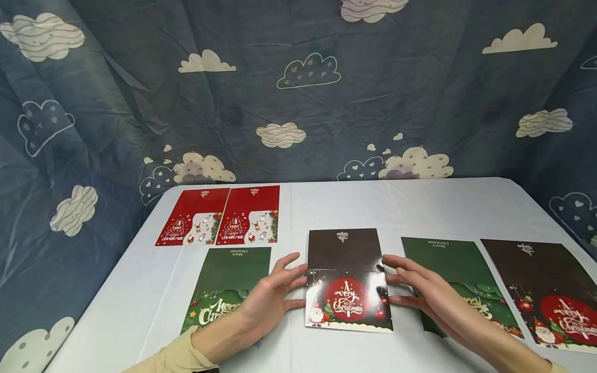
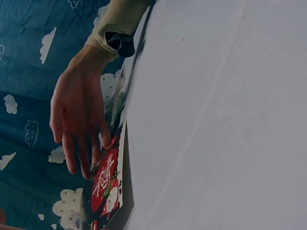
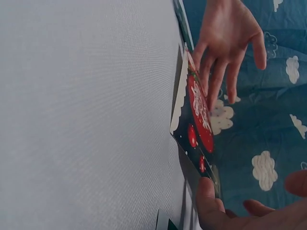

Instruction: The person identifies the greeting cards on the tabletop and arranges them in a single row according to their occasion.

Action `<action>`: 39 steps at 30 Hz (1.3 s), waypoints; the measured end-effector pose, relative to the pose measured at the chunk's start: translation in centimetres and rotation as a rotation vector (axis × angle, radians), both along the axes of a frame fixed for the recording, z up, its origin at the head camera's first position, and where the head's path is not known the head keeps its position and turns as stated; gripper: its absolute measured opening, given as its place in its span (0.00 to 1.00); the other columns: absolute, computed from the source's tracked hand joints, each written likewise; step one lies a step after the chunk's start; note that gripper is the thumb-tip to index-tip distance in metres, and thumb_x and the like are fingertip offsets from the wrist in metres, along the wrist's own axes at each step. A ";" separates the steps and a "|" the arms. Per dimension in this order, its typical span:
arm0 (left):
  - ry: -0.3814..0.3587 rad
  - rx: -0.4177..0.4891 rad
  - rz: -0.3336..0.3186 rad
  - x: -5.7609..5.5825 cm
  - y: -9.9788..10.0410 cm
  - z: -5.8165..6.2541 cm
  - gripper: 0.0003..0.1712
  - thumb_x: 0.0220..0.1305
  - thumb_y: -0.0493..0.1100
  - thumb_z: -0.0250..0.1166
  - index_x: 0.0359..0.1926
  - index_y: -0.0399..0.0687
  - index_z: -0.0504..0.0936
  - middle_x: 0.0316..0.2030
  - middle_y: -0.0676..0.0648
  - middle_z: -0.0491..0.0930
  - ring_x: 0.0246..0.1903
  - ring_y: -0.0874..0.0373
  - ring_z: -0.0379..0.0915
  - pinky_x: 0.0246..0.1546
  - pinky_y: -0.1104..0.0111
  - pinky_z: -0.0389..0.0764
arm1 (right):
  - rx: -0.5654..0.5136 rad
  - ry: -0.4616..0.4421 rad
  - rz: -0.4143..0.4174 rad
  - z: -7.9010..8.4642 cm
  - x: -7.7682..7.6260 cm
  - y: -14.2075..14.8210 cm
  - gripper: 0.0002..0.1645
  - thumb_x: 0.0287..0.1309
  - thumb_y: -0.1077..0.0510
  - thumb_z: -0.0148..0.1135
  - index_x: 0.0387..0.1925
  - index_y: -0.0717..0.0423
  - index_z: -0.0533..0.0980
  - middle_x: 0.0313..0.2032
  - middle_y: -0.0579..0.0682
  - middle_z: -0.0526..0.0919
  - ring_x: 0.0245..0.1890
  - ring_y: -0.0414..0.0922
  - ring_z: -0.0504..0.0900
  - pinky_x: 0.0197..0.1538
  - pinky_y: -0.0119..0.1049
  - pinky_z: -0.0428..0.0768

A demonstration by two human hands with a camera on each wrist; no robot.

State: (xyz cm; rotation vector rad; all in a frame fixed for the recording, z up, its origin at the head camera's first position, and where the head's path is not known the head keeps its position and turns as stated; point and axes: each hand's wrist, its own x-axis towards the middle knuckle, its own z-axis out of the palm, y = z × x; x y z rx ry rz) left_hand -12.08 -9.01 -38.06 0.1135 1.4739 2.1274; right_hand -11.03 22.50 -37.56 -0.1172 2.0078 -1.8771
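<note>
A dark Christmas card (image 1: pixel 347 305) with a red disc on its lower panel lies at the middle front of the table. A crease runs across it, and both wrist views show the lower panel tilted up off the cloth. My left hand (image 1: pixel 268 298) is at the card's left edge, fingers extended with the tips right at the side. Along the right edge, my right hand (image 1: pixel 431 287) has its fingers straight, tips right beside the card. The right wrist view shows the right thumb at the card's corner and the left hand (image 3: pixel 228 38) beyond, fingers spread.
Two red cards (image 1: pixel 248 228) lie side by side at the back left of the white table (image 1: pixel 326 204). One green card (image 1: pixel 235 272) is partly behind my left hand. Another green card (image 1: pixel 448 264) is partly under my right forearm, with a dark card (image 1: pixel 541 285) beside it.
</note>
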 end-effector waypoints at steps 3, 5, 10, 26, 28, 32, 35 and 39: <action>0.019 0.000 0.000 -0.3 -0.3 0.3 0.39 0.73 0.48 0.49 0.77 0.48 0.42 0.75 0.38 0.45 0.70 0.43 0.42 0.63 0.49 0.60 | -0.007 0.006 -0.002 0.0 -0.3 -0.4 0.36 0.75 0.45 0.46 0.74 0.59 0.54 0.74 0.58 0.51 0.68 0.58 0.60 0.55 0.41 0.79; 0.027 -0.003 0.001 -0.4 -0.5 0.5 0.39 0.73 0.48 0.48 0.77 0.49 0.41 0.75 0.39 0.45 0.71 0.43 0.41 0.64 0.49 0.59 | -0.012 0.002 -0.002 0.0 -0.5 -0.7 0.36 0.75 0.45 0.47 0.74 0.60 0.54 0.75 0.57 0.50 0.68 0.59 0.60 0.56 0.41 0.78; 0.028 -0.018 0.007 -1.0 -1.0 0.8 0.38 0.73 0.46 0.48 0.77 0.51 0.42 0.75 0.40 0.46 0.71 0.43 0.41 0.65 0.48 0.56 | -0.026 -0.003 0.009 0.1 -1.2 -1.1 0.36 0.75 0.45 0.47 0.74 0.60 0.54 0.75 0.57 0.49 0.70 0.61 0.57 0.56 0.41 0.78; 0.076 -0.029 0.024 -3.8 -3.3 2.1 0.33 0.75 0.44 0.44 0.76 0.52 0.45 0.75 0.42 0.47 0.71 0.43 0.41 0.67 0.43 0.52 | -0.067 0.100 0.065 0.5 -4.7 -3.0 0.35 0.76 0.48 0.46 0.74 0.63 0.54 0.74 0.59 0.49 0.70 0.63 0.57 0.56 0.43 0.78; 0.078 -0.030 0.034 -4.3 -3.5 2.1 0.32 0.75 0.44 0.44 0.76 0.51 0.46 0.75 0.41 0.48 0.71 0.42 0.41 0.67 0.43 0.51 | -0.073 0.109 0.067 0.5 -5.3 -3.3 0.34 0.76 0.49 0.45 0.74 0.63 0.54 0.74 0.60 0.50 0.70 0.63 0.58 0.56 0.43 0.78; 0.082 -0.025 0.045 -5.5 -4.0 2.1 0.33 0.75 0.44 0.44 0.76 0.50 0.45 0.75 0.41 0.47 0.72 0.42 0.41 0.67 0.42 0.50 | -0.092 0.110 0.065 0.6 -6.7 -3.7 0.33 0.77 0.50 0.44 0.74 0.63 0.54 0.74 0.59 0.52 0.69 0.63 0.59 0.56 0.45 0.78; 0.078 -0.028 0.052 -6.5 -4.2 2.0 0.33 0.75 0.45 0.45 0.76 0.50 0.45 0.75 0.41 0.47 0.72 0.42 0.41 0.67 0.41 0.49 | -0.107 0.096 0.060 0.6 -7.8 -4.1 0.32 0.77 0.51 0.44 0.74 0.62 0.55 0.74 0.58 0.53 0.69 0.61 0.59 0.57 0.46 0.77; 0.078 -0.034 0.058 -7.7 -4.4 1.9 0.32 0.77 0.45 0.44 0.77 0.50 0.46 0.75 0.41 0.46 0.72 0.42 0.41 0.67 0.41 0.48 | -0.109 0.078 0.044 0.6 -9.2 -4.5 0.32 0.77 0.50 0.44 0.74 0.61 0.55 0.73 0.57 0.54 0.68 0.60 0.60 0.57 0.46 0.77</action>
